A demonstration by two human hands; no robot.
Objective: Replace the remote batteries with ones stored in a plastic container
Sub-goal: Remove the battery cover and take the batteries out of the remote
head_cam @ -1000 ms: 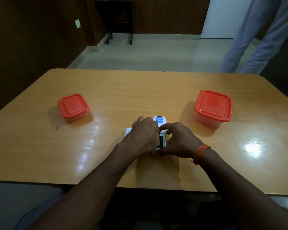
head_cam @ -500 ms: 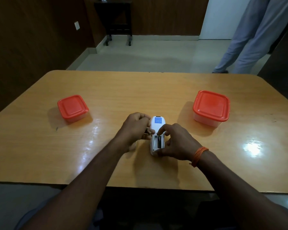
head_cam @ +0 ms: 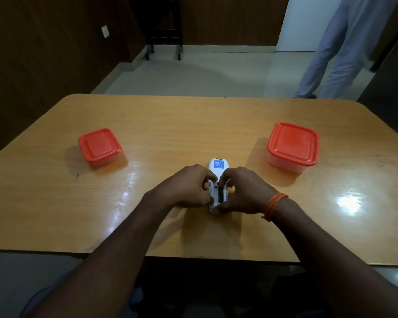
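A white remote (head_cam: 218, 167) lies face down at the middle of the wooden table (head_cam: 193, 125), a blue label near its far end. Its battery bay is open, and a dark battery shows in the right slot. My left hand (head_cam: 189, 188) grips the remote's left side, fingertips at the bay. My right hand (head_cam: 244, 191), with an orange thread on the wrist, clasps the right side, one finger pressing at the battery. A small plastic container with a red lid (head_cam: 99, 146) stands to the left. A larger red-lidded container (head_cam: 293, 145) stands to the right. Both lids are on.
A person in light trousers (head_cam: 340, 49) stands beyond the table's far right corner. A dark wheeled stand (head_cam: 162, 26) is against the back wall. The table's near edge runs just under my forearms.
My left hand drew away to the left with something small, then came back to the remote's left side. The right hand has stayed on the remote.
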